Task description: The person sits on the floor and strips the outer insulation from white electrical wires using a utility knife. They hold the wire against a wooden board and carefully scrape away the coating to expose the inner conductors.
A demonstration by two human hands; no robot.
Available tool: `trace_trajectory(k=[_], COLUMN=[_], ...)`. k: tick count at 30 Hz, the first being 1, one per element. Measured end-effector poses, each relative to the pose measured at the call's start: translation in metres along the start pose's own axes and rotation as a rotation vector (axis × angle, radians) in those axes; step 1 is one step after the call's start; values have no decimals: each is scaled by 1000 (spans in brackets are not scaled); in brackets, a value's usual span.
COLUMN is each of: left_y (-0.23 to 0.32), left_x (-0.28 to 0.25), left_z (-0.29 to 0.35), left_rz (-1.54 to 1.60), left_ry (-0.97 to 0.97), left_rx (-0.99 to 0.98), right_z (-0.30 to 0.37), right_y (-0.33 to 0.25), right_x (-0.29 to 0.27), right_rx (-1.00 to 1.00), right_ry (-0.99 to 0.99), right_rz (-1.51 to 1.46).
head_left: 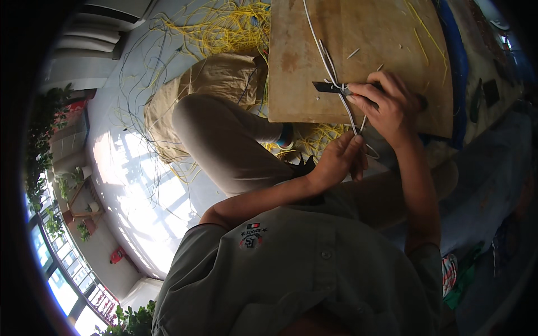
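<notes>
My right hand [384,103] is closed on a knife [323,87], its short dark blade pointing left over the wooden board [358,31]. The blade lies against a white cable [327,61], which runs down from the board's far edge. Nearer to me, my left hand [339,157] pinches the cable's lower stretch just past the board's front edge. A loop of white strand hangs beside my left fingers. My right fingers cover most of the knife's handle. Whether the blade has cut into the cable's sheath, I cannot tell.
Small white offcuts [353,53] and yellow strands [417,39] lie on the board. A tangle of yellow wire [235,28] covers the floor at the far left, next to a tan sack [224,73]. Blue material [457,67] borders the board's right side. My bent leg [218,140] is left of it.
</notes>
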State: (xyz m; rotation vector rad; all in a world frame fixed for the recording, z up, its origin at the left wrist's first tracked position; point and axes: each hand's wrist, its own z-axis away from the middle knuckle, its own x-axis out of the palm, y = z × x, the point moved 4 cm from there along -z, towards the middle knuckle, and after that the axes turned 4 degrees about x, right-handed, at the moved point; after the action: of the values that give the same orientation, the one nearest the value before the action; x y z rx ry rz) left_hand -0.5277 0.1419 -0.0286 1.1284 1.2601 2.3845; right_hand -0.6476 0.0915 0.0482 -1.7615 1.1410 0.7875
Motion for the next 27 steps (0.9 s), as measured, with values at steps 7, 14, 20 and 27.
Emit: trace_trajectory(k=[7,14,20,27], left_y=[-2,-5,2,2], left_x=[-2,-3,3,1], left_z=[-3,-7,-5,-6], left_rz=[59,87,197,206], left_ry=[11,17,58,17], left_rx=[-13,43,8,-6], right_z=[-31,-39,-35,-42], right_y=[5,5,-10,-6], right_x=[17,25,21,24], right_rx=[-46,-23,5,41], right_ry=[106,94,121,130], right_rz=[-28,10,102,95])
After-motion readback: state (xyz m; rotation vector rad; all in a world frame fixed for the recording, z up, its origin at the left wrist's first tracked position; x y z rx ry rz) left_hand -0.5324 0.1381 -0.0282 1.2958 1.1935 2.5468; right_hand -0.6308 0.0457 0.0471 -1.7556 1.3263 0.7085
